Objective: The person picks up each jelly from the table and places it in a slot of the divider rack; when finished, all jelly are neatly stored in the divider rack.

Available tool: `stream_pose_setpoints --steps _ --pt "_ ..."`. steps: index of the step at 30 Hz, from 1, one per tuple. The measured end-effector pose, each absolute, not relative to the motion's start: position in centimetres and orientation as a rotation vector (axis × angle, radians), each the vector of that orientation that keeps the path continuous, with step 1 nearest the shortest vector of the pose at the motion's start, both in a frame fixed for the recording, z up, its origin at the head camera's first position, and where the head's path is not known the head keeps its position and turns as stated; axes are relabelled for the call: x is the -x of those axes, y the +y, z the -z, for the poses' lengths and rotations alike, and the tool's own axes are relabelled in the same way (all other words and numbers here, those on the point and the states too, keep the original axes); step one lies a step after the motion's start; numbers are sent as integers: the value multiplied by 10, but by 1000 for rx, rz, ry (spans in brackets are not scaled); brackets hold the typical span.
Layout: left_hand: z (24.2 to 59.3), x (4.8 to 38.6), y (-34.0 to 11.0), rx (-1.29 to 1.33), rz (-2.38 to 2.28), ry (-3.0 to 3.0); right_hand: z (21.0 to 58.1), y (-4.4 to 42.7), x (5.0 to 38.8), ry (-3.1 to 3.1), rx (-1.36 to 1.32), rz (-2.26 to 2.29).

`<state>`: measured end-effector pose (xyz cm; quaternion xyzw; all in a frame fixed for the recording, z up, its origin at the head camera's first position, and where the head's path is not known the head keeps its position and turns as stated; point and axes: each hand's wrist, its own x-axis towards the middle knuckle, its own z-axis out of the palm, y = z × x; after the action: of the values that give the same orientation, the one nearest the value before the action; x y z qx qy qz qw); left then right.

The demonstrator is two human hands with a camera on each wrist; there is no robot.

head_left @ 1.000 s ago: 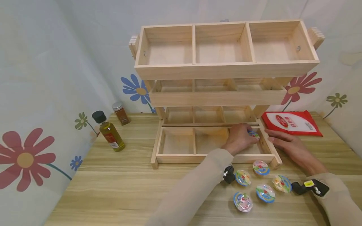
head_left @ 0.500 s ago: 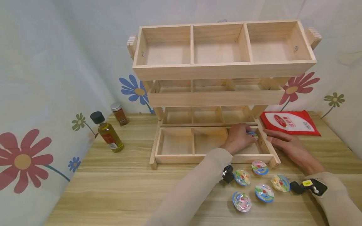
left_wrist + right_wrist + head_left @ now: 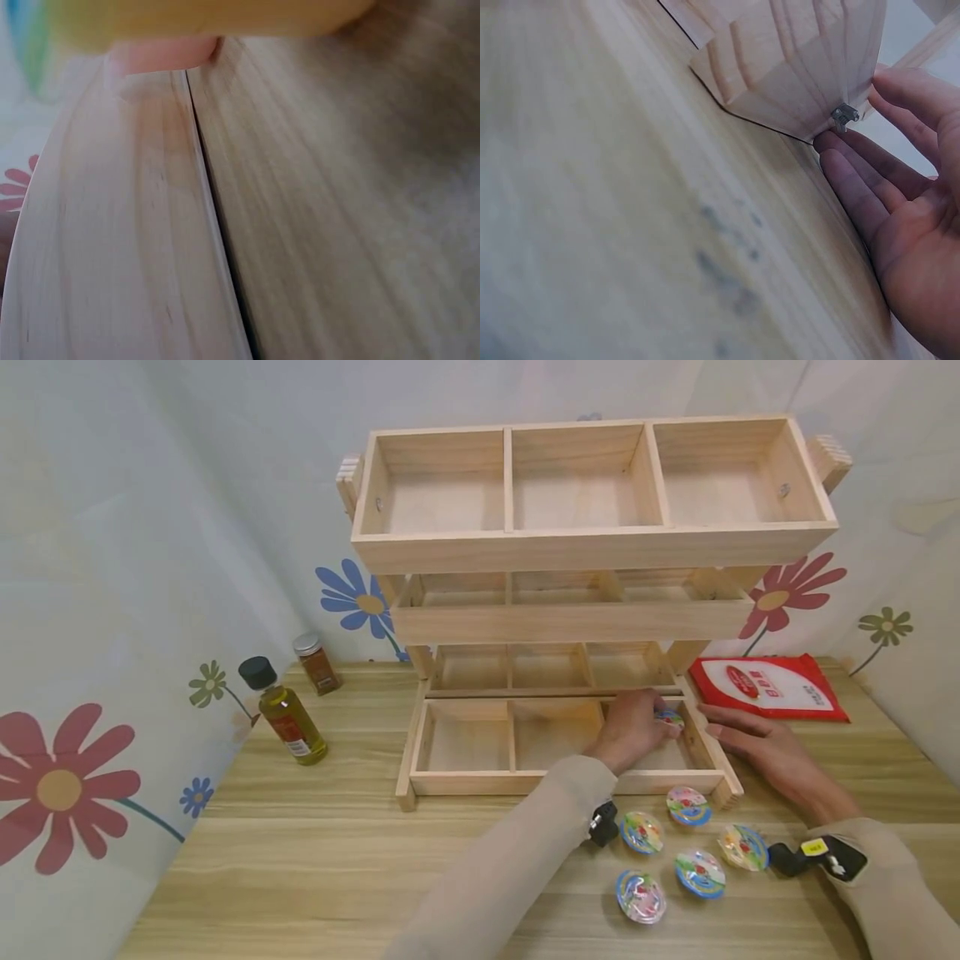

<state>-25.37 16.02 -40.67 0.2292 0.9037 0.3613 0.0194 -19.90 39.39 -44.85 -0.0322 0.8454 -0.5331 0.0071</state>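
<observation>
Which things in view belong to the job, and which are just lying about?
Likely in the job:
cup, held by the left grip in the rack's bottom right compartment
rack, with the right grip against its side
five cups in front

Just lying about, it seems:
bottle
jar
red packet

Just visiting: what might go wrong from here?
The left hand holds a small round cup with a blue rim and printed lid in the bottom tray of the pale wooden rack; it might tip on release. A loose yellow-and-blue printed round cup lies beside the black device on the left wrist, so pulling back may nudge it. The right hand touches the rack's side, so a push might shift it.
</observation>
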Motion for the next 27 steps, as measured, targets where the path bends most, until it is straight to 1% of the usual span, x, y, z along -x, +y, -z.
stream_pose_setpoints --steps 11,17,23,27 --pt "411 246 152 -723 -1148 2840 448 391 198 2651 86 1638" --pt "408 245 141 -778 -1192 2839 448 391 199 2626 128 1712" --pt "402 242 122 -864 -1352 2718 447 393 199 2616 133 1726" --pt "397 236 110 -848 -1487 2583 446 394 199 2625 99 1668"
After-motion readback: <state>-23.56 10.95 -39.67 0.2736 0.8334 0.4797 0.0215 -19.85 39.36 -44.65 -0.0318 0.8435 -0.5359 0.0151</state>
